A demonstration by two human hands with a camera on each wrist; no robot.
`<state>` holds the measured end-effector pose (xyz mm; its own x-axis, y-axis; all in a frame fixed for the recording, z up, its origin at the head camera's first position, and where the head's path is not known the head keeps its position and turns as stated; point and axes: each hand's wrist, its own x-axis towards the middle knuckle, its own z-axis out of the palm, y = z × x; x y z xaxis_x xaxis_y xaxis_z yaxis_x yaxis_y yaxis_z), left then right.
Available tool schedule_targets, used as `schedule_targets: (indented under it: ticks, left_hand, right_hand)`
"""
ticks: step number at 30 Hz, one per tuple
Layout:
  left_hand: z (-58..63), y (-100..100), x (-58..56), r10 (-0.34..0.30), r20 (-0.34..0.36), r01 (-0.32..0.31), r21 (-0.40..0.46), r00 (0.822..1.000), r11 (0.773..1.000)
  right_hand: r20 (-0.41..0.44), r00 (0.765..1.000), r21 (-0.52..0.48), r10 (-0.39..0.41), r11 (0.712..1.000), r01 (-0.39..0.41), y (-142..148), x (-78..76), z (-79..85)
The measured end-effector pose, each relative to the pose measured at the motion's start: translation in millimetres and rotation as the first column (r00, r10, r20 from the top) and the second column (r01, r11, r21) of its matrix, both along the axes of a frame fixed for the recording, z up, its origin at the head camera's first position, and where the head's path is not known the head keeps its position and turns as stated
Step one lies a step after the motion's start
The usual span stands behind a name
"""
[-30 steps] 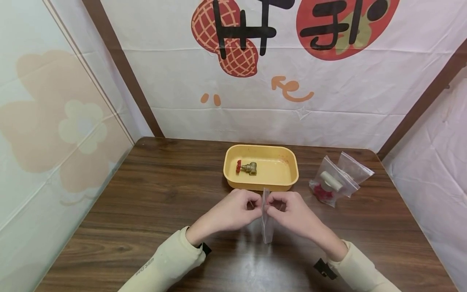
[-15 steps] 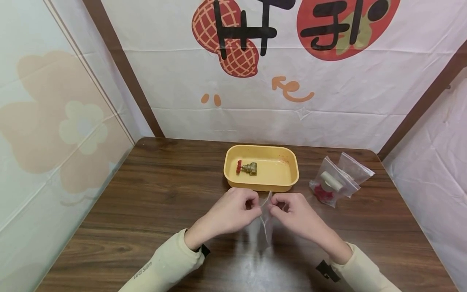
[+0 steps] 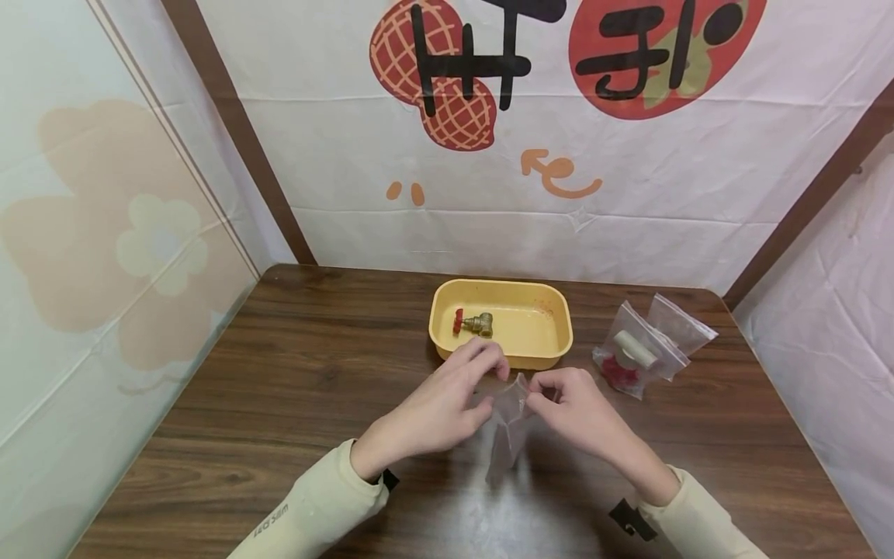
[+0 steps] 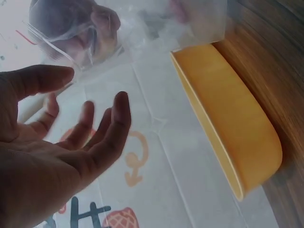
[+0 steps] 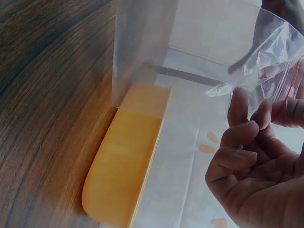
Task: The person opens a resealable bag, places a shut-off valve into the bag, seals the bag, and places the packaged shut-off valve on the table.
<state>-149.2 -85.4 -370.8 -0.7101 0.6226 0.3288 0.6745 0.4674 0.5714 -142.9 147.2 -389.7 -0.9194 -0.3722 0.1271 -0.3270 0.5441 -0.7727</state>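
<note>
A clear zip bag [image 3: 508, 435] hangs above the table in front of the yellow tub, its mouth parted at the top. My right hand [image 3: 576, 407] pinches its upper right edge between thumb and curled fingers. In the right wrist view the bag [image 5: 199, 42] looks see-through, with a red line along its seal. Just left of the bag, my left hand [image 3: 447, 404] has its thumb and fingers spread apart. The left wrist view shows that left hand [image 4: 71, 137] with nothing in its grasp, apart from the bag [image 4: 137, 28].
Behind the hands stands a yellow tub [image 3: 552, 361] holding a brass valve [image 3: 479, 324] with a red handwheel. To the right lie a zip bag [image 3: 632, 353] with a pale cylinder and something red inside, and another clear bag [image 3: 680, 322]. The wooden table [image 3: 314, 349] meets a printed cloth backdrop.
My left hand has let go of the bag and spread its fingers. The bag's mouth has parted, and its lower end has swung slightly left. My right hand keeps its pinch.
</note>
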Motion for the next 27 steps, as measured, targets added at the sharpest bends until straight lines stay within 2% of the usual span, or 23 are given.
schedule_targets:
  ticks: [5, 9, 12, 20, 27]
  left_hand:
    - [-0.5, -1.0, 2.0, -0.089, -0.044, 0.090, 0.013, 0.995, 0.996]
    - [-1.2, -3.1, 2.5, -0.166, -0.035, 0.166, -0.017, 0.985, 0.986]
    - [-2.7, -4.3, 2.1, -0.200, -0.028, 0.199, -0.049, 0.979, 0.979]
    - [-5.6, -5.8, -0.7, -0.192, -0.095, 0.187, -0.054, 0.977, 0.981]
    - [-6.8, -7.7, -2.9, -0.185, -0.084, 0.182, -0.047, 0.979, 0.982]
  right_hand:
    - [-0.002, 1.000, -0.020, 0.022, 1.000, -0.022, -0.6, -2.2, -1.1]
    - [-0.018, 0.999, -0.024, 0.032, 0.999, -0.032, 0.1, -3.2, -0.5]
    - [-0.009, 0.999, -0.023, 0.034, 0.999, -0.034, 0.5, -3.4, -0.1]
    - [-0.002, 0.999, 0.003, 0.035, 0.999, -0.035, 2.0, -2.6, 1.8]
    - [0.009, 1.000, 0.017, 0.006, 1.000, -0.006, 3.9, -2.4, 3.7]
